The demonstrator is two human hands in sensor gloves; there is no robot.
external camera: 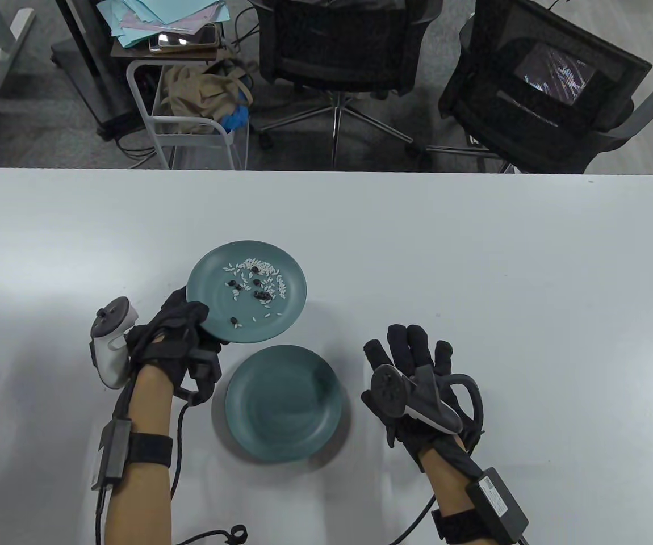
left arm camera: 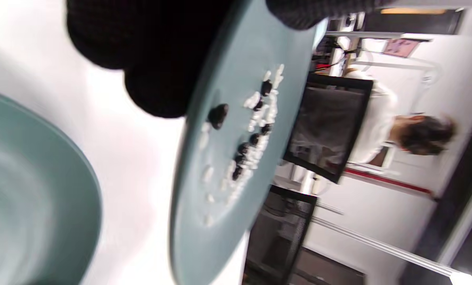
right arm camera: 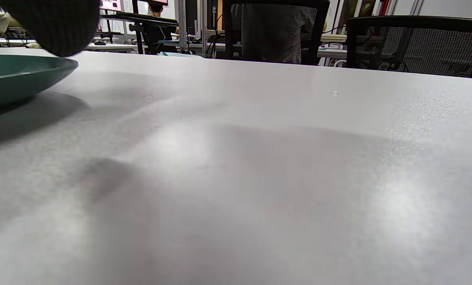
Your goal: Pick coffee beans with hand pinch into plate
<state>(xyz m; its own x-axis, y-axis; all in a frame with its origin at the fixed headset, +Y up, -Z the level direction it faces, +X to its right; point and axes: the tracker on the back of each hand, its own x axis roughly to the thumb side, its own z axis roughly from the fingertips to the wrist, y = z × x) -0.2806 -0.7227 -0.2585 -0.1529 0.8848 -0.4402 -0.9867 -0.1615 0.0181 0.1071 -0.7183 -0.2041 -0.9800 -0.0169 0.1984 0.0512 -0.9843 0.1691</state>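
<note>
My left hand [external camera: 181, 335] grips the near-left rim of a teal plate [external camera: 292, 298] and holds it above the table. On that plate lie white rice grains and several dark coffee beans [external camera: 258, 286]. In the left wrist view the plate [left arm camera: 228, 79] stands tilted, with the beans [left arm camera: 242, 150] among the rice and my gloved fingers [left arm camera: 149, 47] over its rim. A second teal plate [external camera: 284, 406] rests on the table below it, with nothing visible in it; it also shows in the left wrist view [left arm camera: 30, 206]. My right hand [external camera: 411, 363] rests flat on the table, fingers spread, to the right of that plate.
The white table [external camera: 474, 255] stretches wide to the right and behind. Two black office chairs [external camera: 343, 45] stand past the far edge. In the right wrist view the second plate's rim [right arm camera: 18, 75] shows at the left.
</note>
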